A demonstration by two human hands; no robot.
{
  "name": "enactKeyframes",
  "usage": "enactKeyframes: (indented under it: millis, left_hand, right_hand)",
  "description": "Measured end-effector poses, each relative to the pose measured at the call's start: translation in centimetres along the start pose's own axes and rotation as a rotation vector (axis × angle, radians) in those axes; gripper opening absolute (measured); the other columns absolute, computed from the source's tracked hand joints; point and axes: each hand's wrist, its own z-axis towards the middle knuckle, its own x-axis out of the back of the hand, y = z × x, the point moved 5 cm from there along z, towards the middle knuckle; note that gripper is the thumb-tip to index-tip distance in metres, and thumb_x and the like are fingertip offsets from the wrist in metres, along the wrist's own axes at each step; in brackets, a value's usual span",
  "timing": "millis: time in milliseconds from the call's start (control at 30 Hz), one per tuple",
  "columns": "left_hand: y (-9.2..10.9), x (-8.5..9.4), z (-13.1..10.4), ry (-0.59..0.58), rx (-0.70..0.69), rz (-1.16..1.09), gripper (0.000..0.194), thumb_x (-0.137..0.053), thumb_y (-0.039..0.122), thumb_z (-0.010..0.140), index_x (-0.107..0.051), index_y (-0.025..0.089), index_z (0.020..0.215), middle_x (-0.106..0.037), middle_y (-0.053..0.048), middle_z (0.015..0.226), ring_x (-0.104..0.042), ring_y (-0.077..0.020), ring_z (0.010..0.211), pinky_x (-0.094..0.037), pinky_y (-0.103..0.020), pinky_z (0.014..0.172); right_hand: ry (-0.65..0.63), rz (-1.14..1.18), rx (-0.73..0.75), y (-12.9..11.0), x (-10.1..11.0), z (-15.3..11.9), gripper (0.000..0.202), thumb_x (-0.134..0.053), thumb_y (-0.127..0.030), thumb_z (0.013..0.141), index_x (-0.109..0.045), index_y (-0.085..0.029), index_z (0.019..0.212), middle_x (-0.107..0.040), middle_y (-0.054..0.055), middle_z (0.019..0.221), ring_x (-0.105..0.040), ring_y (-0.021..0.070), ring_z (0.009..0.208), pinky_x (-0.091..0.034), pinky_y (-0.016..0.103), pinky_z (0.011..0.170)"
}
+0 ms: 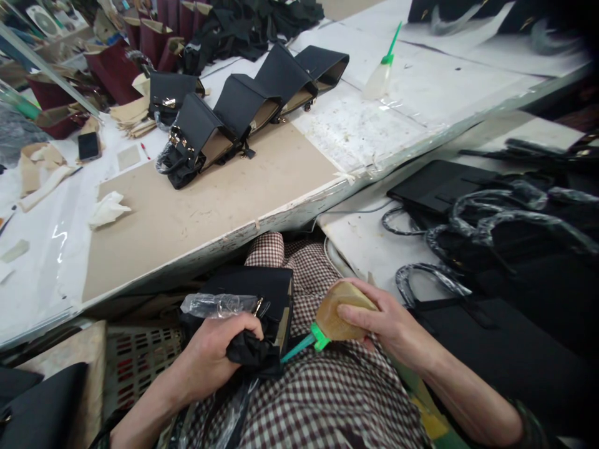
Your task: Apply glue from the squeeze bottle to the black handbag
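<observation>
A black handbag (262, 299) lies on the person's lap, below the table edge (224, 240). The left hand (213, 352) is closed around its black fabric part. The right hand (384, 321) grips a tan glue bottle (339, 318), with the green nozzle (302, 346) touching the bag. More black handbags (253, 106) stand in a row on the table.

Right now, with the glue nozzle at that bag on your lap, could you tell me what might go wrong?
1. The bottle in the right hand points its green nozzle at the black bag; a hard squeeze might smear glue on visible fabric.
2. The left hand grips beside the tip and could get glued.
3. Drips could hit the checked clothing.
</observation>
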Motion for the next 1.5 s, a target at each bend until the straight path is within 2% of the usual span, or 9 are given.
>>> enactKeyframes:
  millis: [233, 367, 467, 633, 900, 1233, 1300, 1367, 1500]
  left_hand:
    - [0.3, -0.2, 0.1, -0.007, -0.026, 0.024, 0.031, -0.049, -0.006, 0.083, -0.060, 0.022, 0.091, -0.067, 0.004, 0.081, -0.060, -0.0106, 0.072, -0.040, -0.020, 0.069]
    - [0.2, -0.4, 0.0, -0.012, -0.024, 0.028, 0.032, -0.049, -0.006, 0.084, -0.060, 0.022, 0.091, -0.067, 0.004, 0.081, -0.059, -0.0107, 0.073, -0.039, -0.020, 0.069]
    - [0.1, -0.4, 0.0, -0.019, -0.025, 0.029, 0.031, -0.049, -0.006, 0.083, -0.060, 0.022, 0.090, -0.066, 0.005, 0.080, -0.058, -0.0104, 0.072, -0.038, -0.020, 0.068]
    - [0.1, -0.4, 0.1, -0.014, -0.039, 0.028, 0.032, -0.048, -0.007, 0.083, -0.059, 0.022, 0.090, -0.065, 0.006, 0.080, -0.056, -0.0094, 0.071, -0.038, -0.019, 0.068]
    - [0.1, -0.3, 0.4, -0.024, -0.042, 0.036, 0.029, -0.047, -0.005, 0.085, -0.058, 0.022, 0.089, -0.064, 0.005, 0.078, -0.056, -0.0097, 0.071, -0.038, -0.020, 0.067]
    - [0.1, -0.3, 0.6, -0.023, -0.020, 0.032, 0.030, -0.049, -0.005, 0.083, -0.060, 0.022, 0.090, -0.066, 0.005, 0.080, -0.057, -0.0101, 0.072, -0.039, -0.020, 0.069]
    - [-0.1, -0.3, 0.5, -0.021, -0.009, 0.032, 0.030, -0.050, -0.005, 0.084, -0.060, 0.022, 0.090, -0.067, 0.005, 0.081, -0.058, -0.0103, 0.073, -0.039, -0.020, 0.070]
    - [-0.2, -0.4, 0.4, -0.024, 0.006, 0.028, 0.029, -0.050, -0.004, 0.085, -0.060, 0.023, 0.090, -0.067, 0.005, 0.081, -0.059, -0.0105, 0.073, -0.040, -0.020, 0.070]
    - [-0.3, 0.1, 0.1, 0.019, 0.021, 0.053, 0.025, -0.052, 0.000, 0.086, -0.061, 0.023, 0.091, -0.068, 0.005, 0.083, -0.061, -0.0115, 0.076, -0.042, -0.021, 0.072]
  right_hand:
    - [0.126, -0.253, 0.043, -1.2, 1.0, 1.0, 0.044, -0.076, -0.055, 0.084, -0.064, -0.023, 0.113, -0.065, 0.000, 0.081, -0.052, 0.0139, 0.055, -0.042, 0.023, 0.040]
    - [0.184, -0.405, 0.122, -2.4, 0.7, 1.1, 0.042, -0.076, -0.050, 0.083, -0.065, -0.023, 0.113, -0.071, 0.003, 0.089, -0.063, 0.0214, 0.071, -0.051, 0.029, 0.053]
    - [0.129, -0.375, 0.137, -2.9, 0.1, 0.3, 0.037, -0.076, -0.049, 0.084, -0.065, -0.025, 0.110, -0.070, 0.002, 0.088, -0.065, 0.0228, 0.078, -0.053, 0.029, 0.059]
    - [0.010, -0.202, 0.001, -2.3, -0.5, -0.5, 0.041, -0.074, -0.051, 0.086, -0.061, -0.026, 0.116, -0.065, -0.001, 0.084, -0.056, 0.0157, 0.062, -0.041, 0.023, 0.043]
    - [0.170, -0.479, 0.125, -1.6, 1.6, 2.3, 0.041, -0.070, -0.050, 0.087, -0.062, -0.020, 0.115, -0.073, 0.004, 0.096, -0.067, 0.0257, 0.090, -0.052, 0.037, 0.080]
    - [0.295, -0.631, 0.206, -1.4, 1.9, 3.3, 0.046, -0.072, -0.047, 0.083, -0.061, -0.019, 0.117, -0.072, 0.008, 0.101, -0.067, 0.0293, 0.091, -0.050, 0.043, 0.085]
    - [0.257, -0.569, 0.189, -1.4, 1.8, 2.6, 0.046, -0.074, -0.047, 0.083, -0.061, -0.021, 0.118, -0.071, 0.006, 0.100, -0.066, 0.0258, 0.086, -0.053, 0.039, 0.077]
    - [0.162, -0.398, 0.119, -1.0, 1.6, 2.0, 0.046, -0.075, -0.050, 0.084, -0.063, -0.022, 0.118, -0.069, 0.002, 0.091, -0.062, 0.0195, 0.070, -0.050, 0.030, 0.057]
    - [0.037, 0.163, 0.021, 0.0, 1.0, 1.2, 0.037, -0.080, -0.046, 0.084, -0.070, -0.017, 0.105, -0.065, 0.002, 0.075, -0.049, 0.0104, 0.050, -0.034, 0.018, 0.037]
